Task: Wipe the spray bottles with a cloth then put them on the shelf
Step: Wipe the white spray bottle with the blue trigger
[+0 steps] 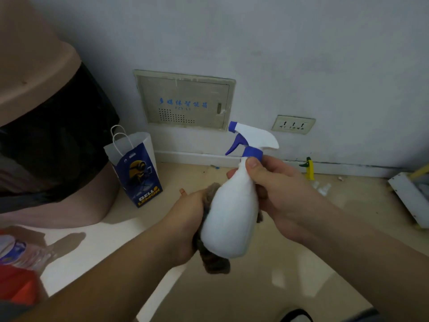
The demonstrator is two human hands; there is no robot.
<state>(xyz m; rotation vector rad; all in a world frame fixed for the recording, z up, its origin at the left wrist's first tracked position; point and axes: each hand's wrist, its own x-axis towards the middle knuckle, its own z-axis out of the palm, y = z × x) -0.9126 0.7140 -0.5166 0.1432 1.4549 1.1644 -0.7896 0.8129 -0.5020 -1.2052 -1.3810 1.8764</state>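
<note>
A white spray bottle (pixel 229 214) with a blue trigger and collar is held upright in front of me, above the floor. My right hand (pixel 281 196) grips its neck and shoulder, thumb just under the blue collar. My left hand (pixel 185 219) holds a dark grey-brown cloth (pixel 213 261) against the bottle's left side and back. The cloth wraps round behind the bottle, and a bit of it shows at the right edge too. No shelf is in view.
A blue and white paper bag (pixel 137 166) stands on the floor by a large pink bin with a black liner (pixel 46 117). Clear plastic bottles (pixel 21 252) lie at lower left. A yellow clip (pixel 309 168) sits by the baseboard, and a white frame (pixel 408 198) is at right.
</note>
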